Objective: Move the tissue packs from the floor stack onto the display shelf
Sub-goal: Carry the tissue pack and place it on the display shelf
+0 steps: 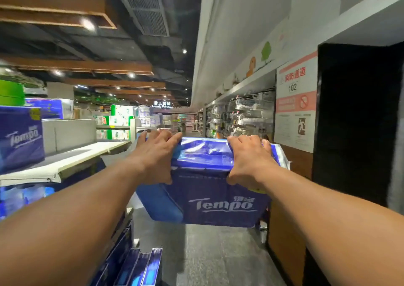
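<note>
Standing in a shop aisle with a grey floor [218, 257], the person faces a display shelf [72, 156], a pale board with an open, bare stretch toward its far end. One blue Tempo pack [20, 137] already stands on this shelf at its near end. Beyond the shelf, more stacked goods and a dark ceiling with spot lamps are seen, somewhat blurred.

To the right of the shelf, the tissue pack [209, 189] is carried in the air above the floor, clear of the shelf edge. The left hand [156, 154] grips its left top corner, fingers over the top and thumb on the front face. The right hand [249, 159] grips the right top corner in the same way.

Below the shelf, near its front edge, more blue packs [135, 268] stand, probably the floor stack. Right of the carried pack are a wall sign [295, 104] and a wooden panel [286, 242], so the aisle is narrow here.
</note>
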A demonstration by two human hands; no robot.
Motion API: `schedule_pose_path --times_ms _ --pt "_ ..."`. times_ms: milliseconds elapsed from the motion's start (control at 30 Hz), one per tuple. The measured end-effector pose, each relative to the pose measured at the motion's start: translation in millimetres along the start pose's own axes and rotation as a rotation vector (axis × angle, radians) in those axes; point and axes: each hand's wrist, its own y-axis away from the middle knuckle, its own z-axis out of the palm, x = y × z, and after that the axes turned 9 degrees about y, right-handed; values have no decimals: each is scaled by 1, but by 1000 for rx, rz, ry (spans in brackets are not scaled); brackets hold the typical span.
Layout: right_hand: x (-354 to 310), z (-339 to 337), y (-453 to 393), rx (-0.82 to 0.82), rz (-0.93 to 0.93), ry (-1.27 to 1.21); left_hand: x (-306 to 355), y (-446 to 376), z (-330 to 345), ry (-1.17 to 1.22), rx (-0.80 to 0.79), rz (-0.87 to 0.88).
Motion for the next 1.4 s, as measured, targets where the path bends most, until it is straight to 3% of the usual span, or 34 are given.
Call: schedule_pose_path --times_ms 200,933,1133,1400 --pt "-4 57 -117 43 -141 -102 -40 -69 40 -57 9 -150" --pt "-65 300 -572 208 -447 -301 -237 -376 255 -300 37 -405" --pt "-122 325 -695 333 -622 -382 -300 -421 277 -468 131 -555" --pt "-264 335 -795 574 -778 -559 -397 -422 273 -733 194 -743"
